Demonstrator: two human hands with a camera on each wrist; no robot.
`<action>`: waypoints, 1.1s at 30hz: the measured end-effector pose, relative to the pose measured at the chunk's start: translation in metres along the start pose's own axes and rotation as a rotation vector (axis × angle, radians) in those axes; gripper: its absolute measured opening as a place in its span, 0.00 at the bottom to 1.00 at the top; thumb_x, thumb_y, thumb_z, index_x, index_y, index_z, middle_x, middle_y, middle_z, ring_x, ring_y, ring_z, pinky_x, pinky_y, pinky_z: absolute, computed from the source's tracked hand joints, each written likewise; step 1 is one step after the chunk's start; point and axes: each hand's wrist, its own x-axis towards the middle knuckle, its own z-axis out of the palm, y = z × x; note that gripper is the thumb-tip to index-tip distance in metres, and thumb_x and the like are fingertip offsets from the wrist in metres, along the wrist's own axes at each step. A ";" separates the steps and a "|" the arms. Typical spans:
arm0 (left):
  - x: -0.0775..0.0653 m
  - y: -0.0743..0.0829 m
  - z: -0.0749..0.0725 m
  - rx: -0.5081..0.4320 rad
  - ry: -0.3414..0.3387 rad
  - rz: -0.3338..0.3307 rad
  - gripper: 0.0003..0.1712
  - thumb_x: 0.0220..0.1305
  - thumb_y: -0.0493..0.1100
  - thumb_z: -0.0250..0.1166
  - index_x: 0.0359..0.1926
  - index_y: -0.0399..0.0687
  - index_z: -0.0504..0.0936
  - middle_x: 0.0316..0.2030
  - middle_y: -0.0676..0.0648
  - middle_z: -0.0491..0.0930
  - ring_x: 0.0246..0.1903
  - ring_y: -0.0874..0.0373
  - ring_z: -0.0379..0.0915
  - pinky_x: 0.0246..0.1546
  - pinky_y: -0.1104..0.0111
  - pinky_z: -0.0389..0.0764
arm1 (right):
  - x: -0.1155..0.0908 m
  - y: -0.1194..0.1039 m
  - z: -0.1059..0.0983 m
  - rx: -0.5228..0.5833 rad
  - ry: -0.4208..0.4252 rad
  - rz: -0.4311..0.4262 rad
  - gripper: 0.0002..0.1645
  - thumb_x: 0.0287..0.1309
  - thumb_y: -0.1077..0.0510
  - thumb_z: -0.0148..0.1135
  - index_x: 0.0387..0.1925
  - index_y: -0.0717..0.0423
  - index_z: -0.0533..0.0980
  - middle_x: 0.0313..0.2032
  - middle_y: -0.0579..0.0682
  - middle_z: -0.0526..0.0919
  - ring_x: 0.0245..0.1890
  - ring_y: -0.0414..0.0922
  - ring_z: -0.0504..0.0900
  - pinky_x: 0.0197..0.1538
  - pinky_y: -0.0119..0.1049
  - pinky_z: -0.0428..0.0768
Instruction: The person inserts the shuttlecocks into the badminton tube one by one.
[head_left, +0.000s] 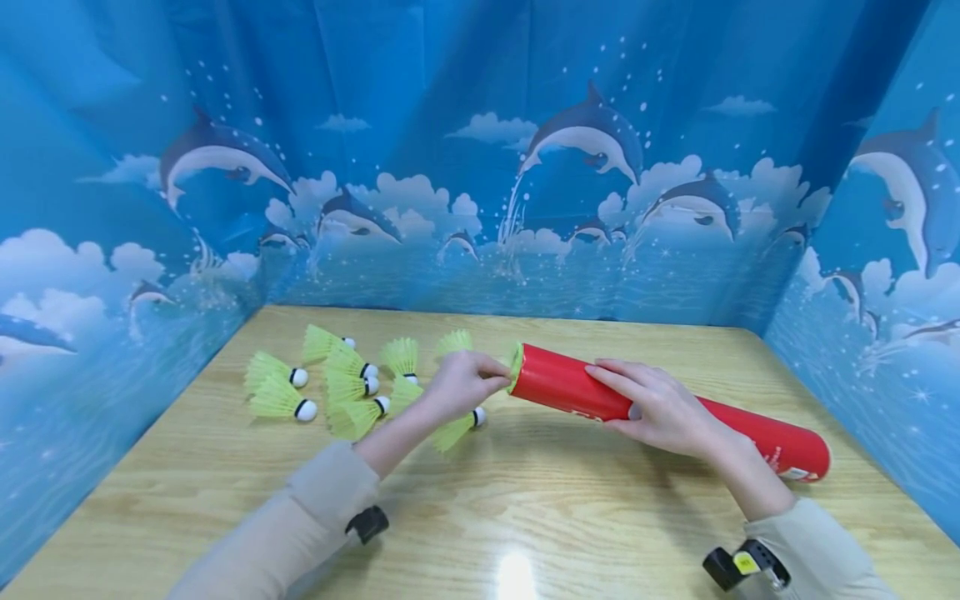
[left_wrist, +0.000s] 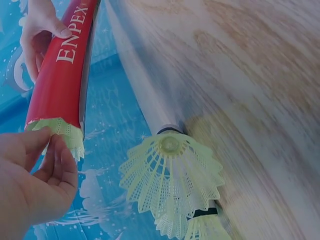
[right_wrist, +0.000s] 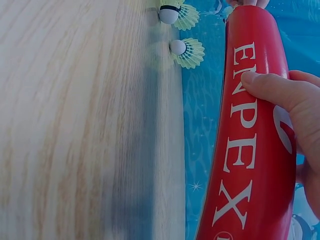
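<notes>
A long red shuttlecock tube [head_left: 558, 382] marked ENPEX slants across the right of the head view, its left end raised above its right end. My right hand [head_left: 663, 410] grips it around the middle, thumb on the near side. At the tube's raised left mouth, my left hand [head_left: 462, 385] pinches the skirt edge of a yellow-green shuttlecock [left_wrist: 75, 137]. Only that skirt's rim sticks out in the left wrist view; the rest is hidden inside the tube.
Several yellow-green shuttlecocks with white heads, such as the front-left shuttlecock [head_left: 279, 400], lie on the wooden table [head_left: 540, 517] at the left and partly behind my left arm. A blue dolphin-print curtain [head_left: 420, 167] borders the table's back and sides.
</notes>
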 end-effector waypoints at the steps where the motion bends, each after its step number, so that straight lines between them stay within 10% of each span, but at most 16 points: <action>1: 0.000 0.000 0.001 0.006 0.004 0.013 0.09 0.58 0.38 0.65 0.40 0.43 0.86 0.35 0.48 0.83 0.34 0.59 0.77 0.30 0.73 0.77 | 0.000 0.000 0.000 0.000 -0.001 0.002 0.54 0.29 0.55 0.80 0.64 0.51 0.65 0.56 0.55 0.72 0.50 0.51 0.73 0.42 0.49 0.78; 33: -0.002 0.002 0.005 -0.012 -0.028 0.005 0.09 0.60 0.36 0.63 0.41 0.42 0.86 0.36 0.47 0.84 0.32 0.61 0.77 0.31 0.73 0.78 | 0.000 -0.003 -0.001 -0.001 0.000 -0.003 0.55 0.27 0.55 0.81 0.63 0.50 0.66 0.56 0.55 0.72 0.50 0.51 0.73 0.41 0.49 0.79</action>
